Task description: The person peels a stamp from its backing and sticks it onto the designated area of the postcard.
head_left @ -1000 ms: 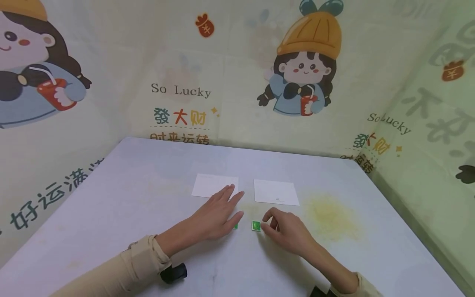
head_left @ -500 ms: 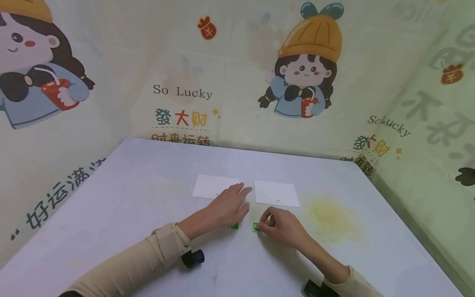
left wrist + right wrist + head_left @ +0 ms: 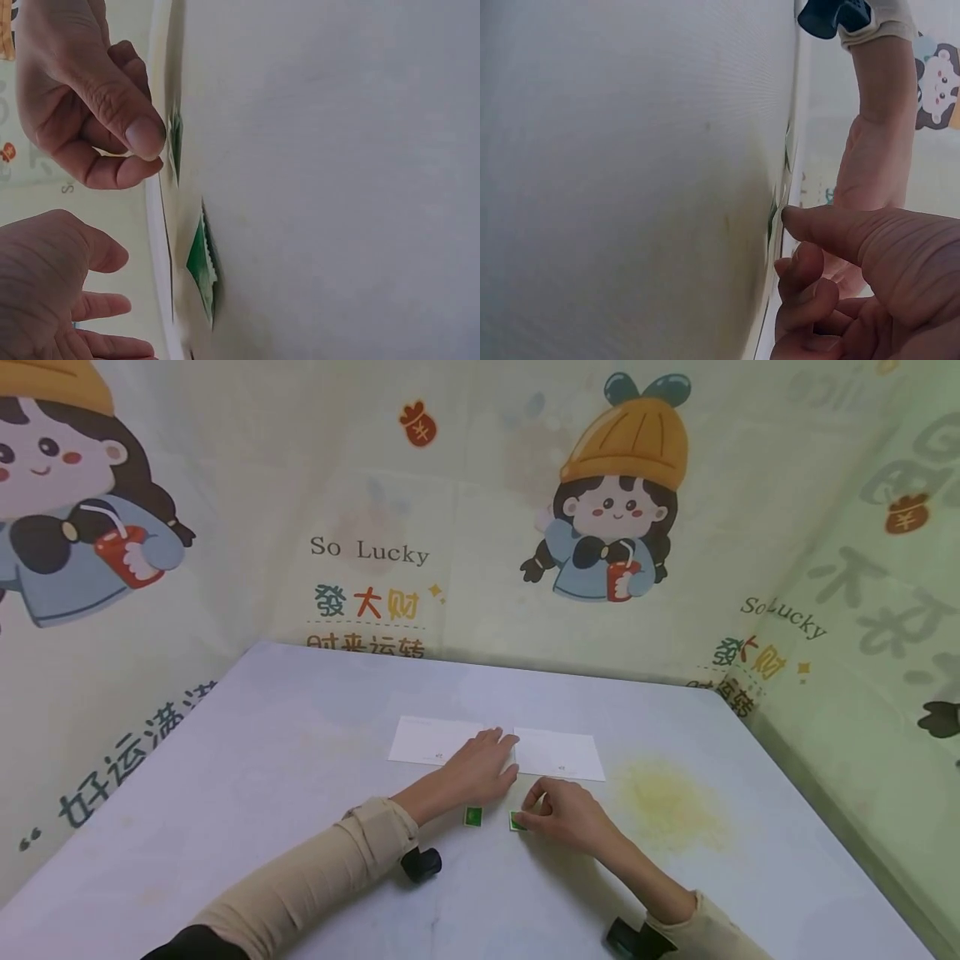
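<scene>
Two small green stamps with white edges lie on the table: the left stamp (image 3: 473,817) and the right stamp (image 3: 515,822). My left hand (image 3: 480,767) reaches beyond the left stamp with fingers extended and holds nothing; its fingertips overlap the gap between two white envelope-like papers in the head view. At the right stamp, my right hand (image 3: 567,812) has its fingers curled and its thumb over the stamp's right part. In the left wrist view the right thumb and forefinger come close together beside that stamp; I cannot tell if they pinch it. The left stamp (image 3: 201,264) shows a toothed edge.
The left white paper (image 3: 420,741) and the right white paper (image 3: 558,755) lie side by side beyond the stamps, with small print low on each. A yellow stain (image 3: 671,797) marks the white table at right. A printed cloth (image 3: 480,568) stands behind the table.
My left hand has moved right and farther away, uncovering the left stamp. The right hand has shifted slightly left, bringing its thumb over the right stamp.
</scene>
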The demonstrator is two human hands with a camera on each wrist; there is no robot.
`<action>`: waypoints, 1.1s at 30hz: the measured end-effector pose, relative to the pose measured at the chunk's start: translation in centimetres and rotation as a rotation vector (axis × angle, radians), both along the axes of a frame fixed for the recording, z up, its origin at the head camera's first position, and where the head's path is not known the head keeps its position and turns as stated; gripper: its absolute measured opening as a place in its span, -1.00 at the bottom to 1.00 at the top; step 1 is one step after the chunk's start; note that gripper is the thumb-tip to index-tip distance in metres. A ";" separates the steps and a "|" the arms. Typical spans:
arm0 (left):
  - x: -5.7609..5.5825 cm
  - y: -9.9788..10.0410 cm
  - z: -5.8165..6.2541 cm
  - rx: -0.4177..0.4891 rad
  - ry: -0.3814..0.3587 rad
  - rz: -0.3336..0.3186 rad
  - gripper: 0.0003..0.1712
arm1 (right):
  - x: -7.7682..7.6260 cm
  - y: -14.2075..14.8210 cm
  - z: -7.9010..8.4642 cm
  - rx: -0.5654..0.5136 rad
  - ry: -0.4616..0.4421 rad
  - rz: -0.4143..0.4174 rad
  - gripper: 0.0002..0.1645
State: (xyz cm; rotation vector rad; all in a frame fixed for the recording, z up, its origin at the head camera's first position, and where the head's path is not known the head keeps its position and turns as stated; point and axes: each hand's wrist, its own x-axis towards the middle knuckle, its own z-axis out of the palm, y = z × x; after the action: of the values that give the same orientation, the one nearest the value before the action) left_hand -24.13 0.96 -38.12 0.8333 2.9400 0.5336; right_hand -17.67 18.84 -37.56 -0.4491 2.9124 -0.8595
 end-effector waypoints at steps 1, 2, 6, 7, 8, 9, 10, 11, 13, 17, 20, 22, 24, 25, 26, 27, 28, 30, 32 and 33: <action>-0.1 0.1 -0.1 -0.006 0.000 0.004 -0.39 | 0.0 0.0 0.0 0.002 -0.004 0.001 -0.78; -0.3 0.2 -0.2 -0.013 0.000 0.007 -0.39 | 0.0 0.0 -0.1 0.004 -0.008 0.001 -0.78; -0.6 0.5 -0.6 -0.024 -0.006 0.013 -0.39 | -0.1 -0.1 -0.3 0.016 -0.023 -0.004 -0.76; -0.7 0.6 -0.6 -0.023 -0.008 0.013 -0.40 | -0.1 -0.1 -0.4 0.018 -0.026 -0.007 -0.76; -0.7 0.7 -0.7 -0.023 -0.013 0.012 -0.40 | -0.1 -0.1 -0.4 0.019 -0.029 -0.009 -0.75; -0.8 0.7 -0.7 -0.021 -0.018 0.011 -0.40 | -0.2 -0.1 -0.4 0.020 -0.031 -0.011 -0.75; -0.9 0.8 -0.7 -0.021 -0.023 0.010 -0.39 | -0.2 -0.1 -0.4 0.021 -0.032 -0.012 -0.75; -1.0 0.8 -0.7 -0.023 -0.028 0.011 -0.39 | -0.2 -0.1 -0.4 0.022 -0.033 -0.013 -0.75; -1.2 0.9 -0.7 -0.025 -0.042 0.016 -0.39 | -0.3 -0.2 -0.4 0.021 -0.038 -0.013 -0.75; -1.5 1.1 -0.7 -0.034 -0.051 0.016 -0.40 | -0.3 -0.2 -0.2 0.017 -0.048 -0.012 -0.76; -1.6 1.2 -0.7 -0.045 -0.061 0.009 -0.40 | -0.3 -0.2 -0.1 0.013 -0.053 -0.010 -0.77; -1.6 1.4 -0.6 -0.056 -0.067 0.004 -0.39 | -0.3 -0.1 0.0 0.009 -0.058 -0.012 -0.77; -1.7 1.5 -0.7 -0.067 -0.063 -0.001 -0.40 | -0.3 -0.1 0.0 0.007 -0.062 -0.014 -0.78; -1.7 1.5 -0.7 -0.074 -0.058 -0.005 -0.40 | -0.4 -0.2 0.0 0.006 -0.065 -0.019 -0.78; -1.7 1.5 -0.6 -0.078 -0.053 -0.009 -0.41 | -0.4 -0.2 0.0 0.006 -0.067 -0.022 -0.78; -1.6 1.5 -0.6 -0.083 -0.047 -0.014 -0.42 | -0.4 -0.2 0.0 0.008 -0.068 -0.027 -0.78; -1.6 1.5 -0.5 -0.088 -0.041 -0.019 -0.43 | -0.5 -0.3 0.1 0.009 -0.072 -0.032 -0.79; -1.5 1.4 -0.4 -0.097 -0.033 -0.027 -0.45 | -0.5 -0.3 0.1 0.009 -0.080 -0.044 -0.80; -1.5 1.4 -0.3 -0.106 -0.029 -0.031 -0.47 | -0.6 -0.4 0.1 0.009 -0.085 -0.051 -0.80; -1.5 1.5 -0.3 -0.110 -0.030 -0.031 -0.47 | -0.6 -0.4 0.1 0.007 -0.086 -0.052 -0.81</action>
State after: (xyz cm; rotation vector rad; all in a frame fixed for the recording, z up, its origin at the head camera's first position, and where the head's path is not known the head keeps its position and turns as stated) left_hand -25.64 2.41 -38.38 0.8487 2.8936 0.3757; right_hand -18.24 18.48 -37.44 -0.3282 2.8593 -0.8528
